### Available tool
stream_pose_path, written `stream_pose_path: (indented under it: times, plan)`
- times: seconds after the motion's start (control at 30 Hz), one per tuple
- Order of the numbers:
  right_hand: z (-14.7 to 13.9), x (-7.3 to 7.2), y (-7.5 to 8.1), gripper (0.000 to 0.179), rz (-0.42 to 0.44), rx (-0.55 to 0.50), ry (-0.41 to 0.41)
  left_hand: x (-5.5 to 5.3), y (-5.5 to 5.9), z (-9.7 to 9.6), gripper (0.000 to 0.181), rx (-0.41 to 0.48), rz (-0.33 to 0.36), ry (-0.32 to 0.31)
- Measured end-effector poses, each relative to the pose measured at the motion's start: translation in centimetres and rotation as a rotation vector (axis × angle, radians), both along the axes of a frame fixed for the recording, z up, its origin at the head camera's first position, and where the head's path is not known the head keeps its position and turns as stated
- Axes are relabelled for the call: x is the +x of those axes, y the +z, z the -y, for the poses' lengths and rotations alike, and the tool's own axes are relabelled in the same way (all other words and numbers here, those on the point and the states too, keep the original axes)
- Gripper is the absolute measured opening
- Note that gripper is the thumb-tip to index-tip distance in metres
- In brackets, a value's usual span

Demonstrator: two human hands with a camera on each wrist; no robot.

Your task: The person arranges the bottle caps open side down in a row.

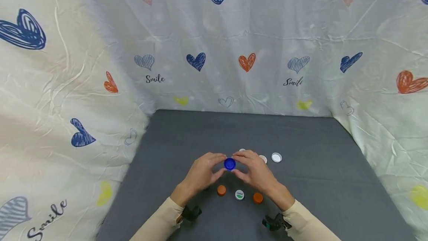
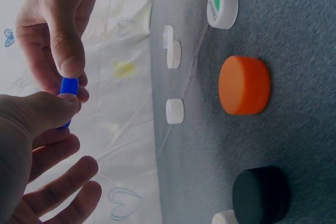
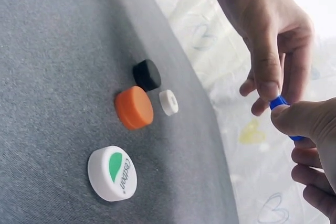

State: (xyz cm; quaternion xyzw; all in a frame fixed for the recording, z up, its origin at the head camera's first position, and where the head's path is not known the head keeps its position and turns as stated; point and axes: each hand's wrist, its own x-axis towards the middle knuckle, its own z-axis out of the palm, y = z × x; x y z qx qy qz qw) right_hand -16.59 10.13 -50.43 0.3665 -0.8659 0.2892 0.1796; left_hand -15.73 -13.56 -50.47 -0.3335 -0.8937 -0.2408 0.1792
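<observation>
You have the blue cap (image 1: 229, 164) up off the dark grey tabletop (image 1: 301, 137), right between your two hands, with its round face towards the head camera. Your left grip (image 1: 204, 171) pinches it from the left, and your right grip (image 1: 256, 173) pinches it from the right, so both are narrow, each one holding the cap's edge between thumb and fingers. In the left wrist view the cap is nearly edge-on, a thin blue band between your thumbs and the fingers behind; your left hand's other fingers are spread loosely apart below it.

On the near side of your hands, a white cap with a green mark (image 1: 239, 195) sits between a left orange cap (image 1: 221, 190) and a right orange cap (image 1: 258, 198). The left wrist view also shows a black cap (image 2: 261, 195) partly hiding a small white cap (image 2: 224, 217). Past your right hand lie three plain white caps, the rightmost (image 1: 276, 157) in full view and the other two partly covered by that hand. A heart-printed cloth (image 1: 224, 21) hangs behind the tabletop
</observation>
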Motion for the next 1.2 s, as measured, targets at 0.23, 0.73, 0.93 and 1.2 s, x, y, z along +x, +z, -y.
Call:
stream_pose_path:
  times: [0.23, 0.73, 0.93, 1.2]
  plan:
    - [-0.06, 0.44, -0.13, 0.046, 0.018, -0.026, 0.014, 0.43, -0.21, -0.06, 0.043, 0.018, 0.006, 0.011]
    - [-0.14, 0.25, -0.18, 0.046, -0.018, -0.057, 0.034, 0.43, 0.03, 0.01, 0.041, 0.04, -0.013, 0.001]
    - [-0.14, 0.12, 0.09, 0.042, -0.029, -0.079, 0.026, 0.39, 0.36, 0.25, 0.046, 0.042, -0.065, 0.0]
    - [-0.3, 0.24, 0.74, 0.04, 0.031, -0.07, -0.002, 0.27, 0.66, 0.22, 0.044, 0.035, -0.261, -0.047]
